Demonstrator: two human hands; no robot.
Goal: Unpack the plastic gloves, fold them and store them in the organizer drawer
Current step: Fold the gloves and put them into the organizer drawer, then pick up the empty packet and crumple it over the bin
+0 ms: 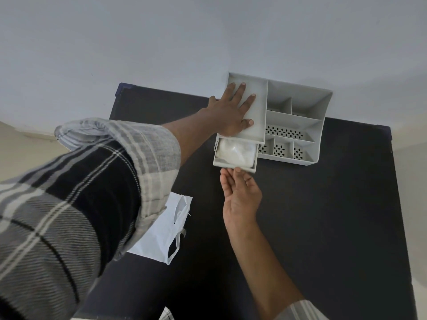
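Head view: my left hand [233, 112] lies flat, fingers spread, on the organizer [298, 125] top. My right hand [240, 192], open, fingertips at the drawer [234, 166] front; folded gloves [236, 152] inside, just beyond them.

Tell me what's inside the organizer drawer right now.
The drawer is partly open and holds a bundle of clear plastic gloves. Its back part is hidden under the organizer top, where the left hand presses.

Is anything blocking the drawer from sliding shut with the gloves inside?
Nothing visible does. The folded gloves lie inside the open drawer, the right hand is at its front and the left hand lies flat on the organizer top.
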